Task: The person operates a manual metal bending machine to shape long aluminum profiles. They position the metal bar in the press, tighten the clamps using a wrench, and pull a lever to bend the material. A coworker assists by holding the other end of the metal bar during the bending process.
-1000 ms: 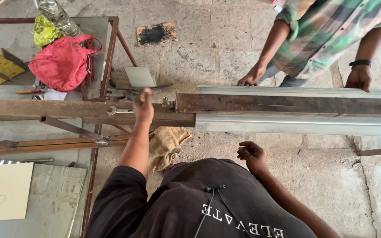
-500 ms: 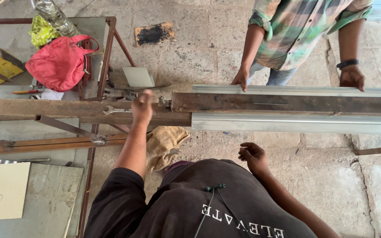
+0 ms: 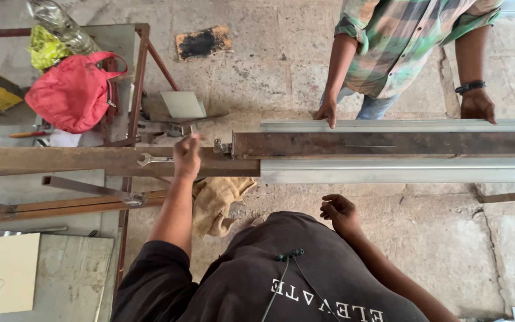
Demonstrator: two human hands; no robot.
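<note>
- The person's left hand (image 3: pixel 187 156) reaches forward over a long rusty steel beam (image 3: pixel 90 161) that runs across the view. The fingers are curled in, but the hand is blurred, so whether it grips anything cannot be told.
- A wrench (image 3: pixel 153 159) lies flat on the beam, just left of that hand, its open end pointing left.
- The right hand (image 3: pixel 340 213) hangs in the air near the person's chest, below the metal, fingers loosely bent and holding nothing.
- To the right of the left hand, a darker rusty bar (image 3: pixel 388 144) lies in line with the beam, with a small bolt fitting (image 3: pixel 220 146) at its left end.
- A pale metal channel (image 3: pixel 400 169) lies along the near side of the rusty bar, and another pale strip (image 3: pixel 388 125) along its far side.
- A co-worker in a checked shirt (image 3: pixel 406 42) stands across the bar. One of that person's hands (image 3: pixel 327 113) presses fingertips on the far strip; the other hand (image 3: pixel 477 105), with a dark wristband, rests on the same strip further right.
- A piece of burlap cloth (image 3: pixel 217 200) lies on the stone floor (image 3: pixel 269 71) beneath the beam.
- A red bag (image 3: pixel 74 90) sits on a metal table (image 3: pixel 114 39) at the upper left, beside a yellow cloth (image 3: pixel 46 49).
</note>
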